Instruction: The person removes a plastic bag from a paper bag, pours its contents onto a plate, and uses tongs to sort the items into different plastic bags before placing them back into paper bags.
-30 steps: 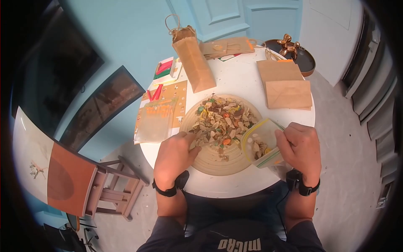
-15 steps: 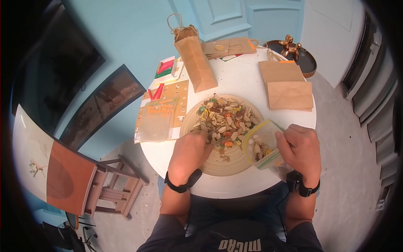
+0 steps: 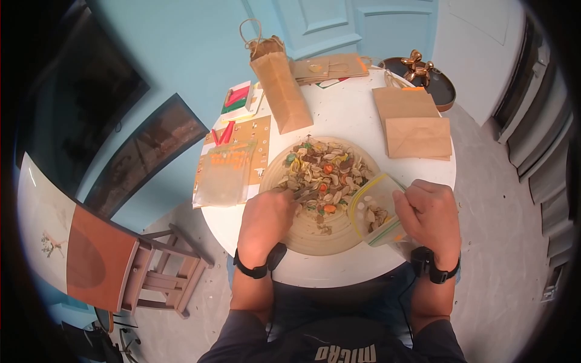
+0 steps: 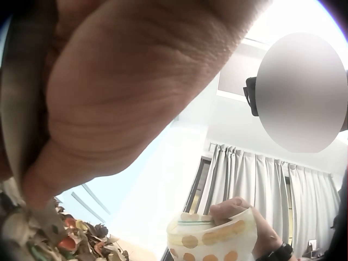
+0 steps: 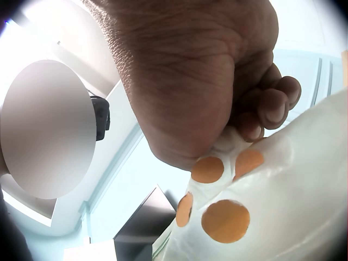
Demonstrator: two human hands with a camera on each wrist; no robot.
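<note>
My left hand (image 3: 266, 221) is over the left front of a round beige plate (image 3: 321, 245) and grips a greyish flat utensil (image 4: 24, 98), its far end among the dried petals and leaves (image 3: 324, 169) heaped there. At the plate's right edge, my right hand (image 3: 428, 221) pinches the rim of a translucent zip bag (image 3: 368, 196) with orange dots. The bag's mouth gapes toward the plate, and some dried pieces lie inside. In the right wrist view, fingers curl against the bag (image 5: 293, 168); its far side is hidden.
A tall paper bag (image 3: 281, 91) stands behind the plate. Flat paper bags (image 3: 417, 138) lie at right, and a plastic pouch (image 3: 223, 175) at left near red clips. Beyond the white table (image 3: 339, 276) are a stool (image 3: 166, 272) and a dark tray (image 3: 445, 91).
My left hand moved right over the plate, then slightly back left. Some pieces in the heap shifted, and another orange piece shows. The right hand still holds the bag in nearly the same place.
</note>
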